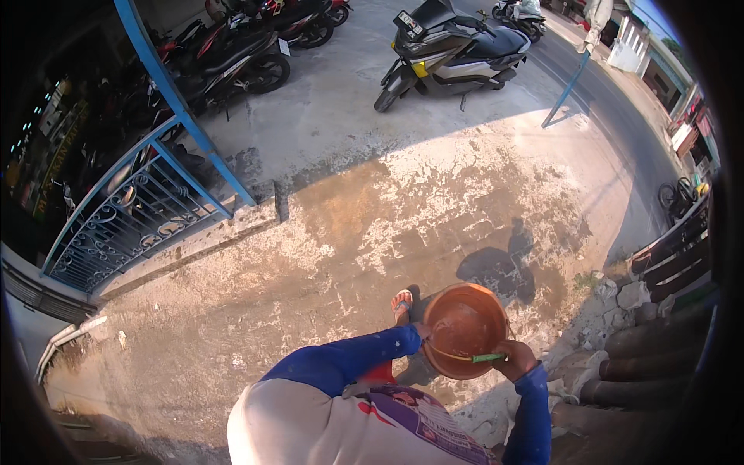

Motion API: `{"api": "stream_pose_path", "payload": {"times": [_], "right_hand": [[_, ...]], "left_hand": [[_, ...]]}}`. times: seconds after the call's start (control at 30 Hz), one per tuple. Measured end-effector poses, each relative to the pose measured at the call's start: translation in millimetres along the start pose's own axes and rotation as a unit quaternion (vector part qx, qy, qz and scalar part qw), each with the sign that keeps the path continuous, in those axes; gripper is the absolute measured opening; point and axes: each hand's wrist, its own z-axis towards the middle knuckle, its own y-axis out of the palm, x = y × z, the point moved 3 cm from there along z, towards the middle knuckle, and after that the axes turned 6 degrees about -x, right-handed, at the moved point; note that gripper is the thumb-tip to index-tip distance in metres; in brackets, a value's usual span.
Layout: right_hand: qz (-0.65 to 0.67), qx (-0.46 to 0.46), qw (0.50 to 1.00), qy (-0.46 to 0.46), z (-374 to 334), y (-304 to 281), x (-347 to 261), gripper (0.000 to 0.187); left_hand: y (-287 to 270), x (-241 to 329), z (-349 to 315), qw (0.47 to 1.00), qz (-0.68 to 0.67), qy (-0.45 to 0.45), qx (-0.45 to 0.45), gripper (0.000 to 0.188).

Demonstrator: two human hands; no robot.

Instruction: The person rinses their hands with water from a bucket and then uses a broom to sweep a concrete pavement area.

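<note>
An orange-brown plastic bucket hangs or stands in front of me, its open mouth facing up; I see no contents in it. Its thin wire handle lies across the near side and carries a green grip. My right hand is closed at the bucket's near right edge, beside the green grip. On the left side of the rim is my left hand, its fingers partly hidden behind the bucket's edge. My sandalled foot shows just left of the bucket.
Worn, patchy concrete surrounds me. A blue metal railing with a post stands at left. Several motorbikes are parked behind it, and a grey scooter stands ahead. Broken rubble and dark rounded lengths lie at right. A road runs beyond.
</note>
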Motion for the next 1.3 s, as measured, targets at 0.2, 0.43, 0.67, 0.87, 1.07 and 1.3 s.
{"api": "stream_pose_path", "payload": {"times": [0.2,0.43,0.67,0.87,1.07,1.3], "right_hand": [[-0.045,-0.179,0.972,0.146,89.3,-11.1,116.2,0.042],[0.278,0.079,0.956,0.044,366.9,-9.8,141.2,0.024],[0.623,0.069,0.670,0.398,545.6,61.2,283.6,0.019],[0.893,-0.077,0.399,0.192,735.3,-30.3,205.2,0.031],[0.772,0.009,0.617,0.153,866.5,-173.6,268.3,0.022],[0.780,-0.184,0.459,0.383,839.0,-7.1,420.6,0.024]], "left_hand": [[-28.1,107.2,16.5,0.984,-0.041,0.081,0.156,0.027],[-154.9,187.2,57.7,0.918,0.129,0.039,0.374,0.033],[-104.8,326.1,85.4,0.916,-0.245,0.088,0.305,0.022],[-173.6,379.6,122.0,0.877,-0.354,0.042,0.324,0.021],[-168.3,471.3,162.7,0.843,-0.418,0.032,0.337,0.032],[-162.5,522.1,243.0,0.811,-0.484,0.025,0.326,0.017]]}}
